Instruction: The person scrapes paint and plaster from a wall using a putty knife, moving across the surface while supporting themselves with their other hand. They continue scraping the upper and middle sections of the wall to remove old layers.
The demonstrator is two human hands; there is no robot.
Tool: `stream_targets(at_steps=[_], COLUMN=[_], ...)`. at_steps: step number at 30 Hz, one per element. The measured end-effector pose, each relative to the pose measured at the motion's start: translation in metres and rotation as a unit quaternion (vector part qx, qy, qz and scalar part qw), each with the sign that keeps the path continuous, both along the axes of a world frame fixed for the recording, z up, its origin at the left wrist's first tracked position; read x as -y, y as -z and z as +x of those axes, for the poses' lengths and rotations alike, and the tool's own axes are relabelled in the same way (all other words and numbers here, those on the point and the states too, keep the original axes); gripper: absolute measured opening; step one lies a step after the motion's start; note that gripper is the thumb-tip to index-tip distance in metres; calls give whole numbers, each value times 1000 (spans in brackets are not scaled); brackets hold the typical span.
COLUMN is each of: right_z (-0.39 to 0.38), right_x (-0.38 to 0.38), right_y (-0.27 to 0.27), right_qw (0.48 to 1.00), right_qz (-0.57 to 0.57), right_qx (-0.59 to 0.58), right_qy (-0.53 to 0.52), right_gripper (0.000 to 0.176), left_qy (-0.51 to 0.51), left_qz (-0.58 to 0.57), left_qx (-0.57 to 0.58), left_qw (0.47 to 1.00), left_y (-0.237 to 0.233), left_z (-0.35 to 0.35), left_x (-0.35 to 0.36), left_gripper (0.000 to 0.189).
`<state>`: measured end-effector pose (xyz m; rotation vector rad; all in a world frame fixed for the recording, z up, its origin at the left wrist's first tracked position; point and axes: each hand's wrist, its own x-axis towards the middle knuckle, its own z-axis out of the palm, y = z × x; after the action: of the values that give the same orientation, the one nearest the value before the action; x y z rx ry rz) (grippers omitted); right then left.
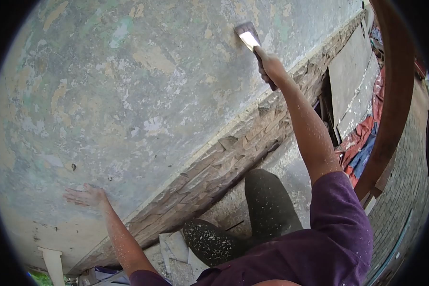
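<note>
My right hand (271, 66) is wrapped round the dark handle of a wide-bladed scraper (248, 36). The blade lies against a mottled wall (143, 100) with patchy grey, green and cream paint, and light glints off its metal. Lower on the left, my left hand (86, 196) rests on the same wall, fingers stretched out, holding nothing. Pale flakes speckle both forearms and my dark trousers (271, 205).
A rough stone ledge (209, 167) runs along the wall's base. Leaning boards (350, 71), red and blue cloth (362, 148) and a curved brown beam (395, 86) stand at the right. Brick paving (400, 209) lies beyond. A white pipe-like piece (53, 264) is at lower left.
</note>
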<state>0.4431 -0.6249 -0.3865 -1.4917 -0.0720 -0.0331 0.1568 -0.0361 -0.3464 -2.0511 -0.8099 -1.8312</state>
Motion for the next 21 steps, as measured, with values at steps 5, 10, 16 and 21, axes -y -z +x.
stream_targets(at_steps=[5,10,16,21], right_z=[-25,-21,-64,-10], right_x=[-38,-75,-91,-67], right_y=[69,-90,54,-53], right_qw=[999,991,992,996], right_qz=[-37,-38,-113,64], right_qx=[-18,124,52,45], right_qy=[1,-9,-8,-46], right_gripper=[58,58,60,56], left_qy=[7,22,32,44], left_qz=[-2,16,-6,13], left_qx=[22,37,22,30], left_qw=[1000,999,999,999], left_y=[-2,-3,-6,-5], left_z=[-1,3,-2,3], left_x=[8,1,9,6], left_gripper=[85,86,88,86])
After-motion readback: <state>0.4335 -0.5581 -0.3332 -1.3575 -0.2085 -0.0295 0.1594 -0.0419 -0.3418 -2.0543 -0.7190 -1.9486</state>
